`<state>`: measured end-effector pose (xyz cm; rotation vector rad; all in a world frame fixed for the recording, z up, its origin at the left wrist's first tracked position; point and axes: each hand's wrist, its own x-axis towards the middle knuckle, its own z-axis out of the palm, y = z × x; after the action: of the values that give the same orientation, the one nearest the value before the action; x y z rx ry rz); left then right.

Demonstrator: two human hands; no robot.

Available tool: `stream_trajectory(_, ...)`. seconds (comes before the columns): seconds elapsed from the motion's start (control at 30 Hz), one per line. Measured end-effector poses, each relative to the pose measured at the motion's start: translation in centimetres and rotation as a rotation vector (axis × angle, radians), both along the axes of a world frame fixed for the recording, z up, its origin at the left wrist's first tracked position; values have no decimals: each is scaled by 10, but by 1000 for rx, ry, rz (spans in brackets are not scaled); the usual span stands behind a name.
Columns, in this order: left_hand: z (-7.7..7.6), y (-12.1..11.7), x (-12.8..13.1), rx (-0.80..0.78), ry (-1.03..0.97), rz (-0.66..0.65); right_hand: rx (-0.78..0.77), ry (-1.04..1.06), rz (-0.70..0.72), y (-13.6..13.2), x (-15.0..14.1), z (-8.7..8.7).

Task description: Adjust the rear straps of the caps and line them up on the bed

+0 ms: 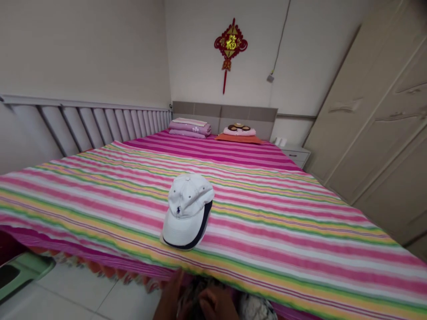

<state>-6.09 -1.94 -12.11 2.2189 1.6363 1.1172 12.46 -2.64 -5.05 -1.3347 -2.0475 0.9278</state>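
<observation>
My left hand [171, 293] is low in the view at the bed's front edge, its fingers partly showing and the thumb apart. Close beside it, my right hand [218, 302] has its fingers curled in; whatever they may hold is hidden. Dark patterned cloth [196, 289] shows between the hands, in shadow. Beyond them, a white baseball cap [188, 200] with a small dark rider logo and a navy brim edge lies on the striped bed sheet [267, 249], its brim towards me. Neither hand touches the cap.
Folded purple bedding [190, 129] and an orange pillow [238, 138] lie by the headboard [247, 116]. A white rail [100, 122] runs along the left. On the right stand a nightstand [296, 155] and a wardrobe [373, 133]. A green stool [30, 269] is at lower left.
</observation>
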Motion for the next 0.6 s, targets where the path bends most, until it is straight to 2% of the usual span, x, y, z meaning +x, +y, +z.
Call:
stream_trajectory(0.07,-4,-4,7,26,62,-162,-6,-15,34,-6,4,-13)
stream_trajectory(0.13,12,0,14,99,136,-258,-12,-23,52,-9,9,-20)
stream_trajectory(0.17,27,5,18,162,192,-302,-13,-24,54,-10,12,-22)
stream_trajectory(0.23,66,22,29,247,300,-266,-11,-15,47,-12,17,-21)
stream_trajectory(0.33,123,61,52,269,501,-233,-6,14,21,-11,23,-18)
stream_trajectory(0.4,146,90,68,262,717,-276,-9,34,0,-10,25,-18)
stream_trajectory(0.47,151,115,79,258,907,-239,-17,51,-25,-7,27,-19)
stream_trajectory(0.6,135,141,84,233,1046,-183,-33,87,-87,-5,30,-18)
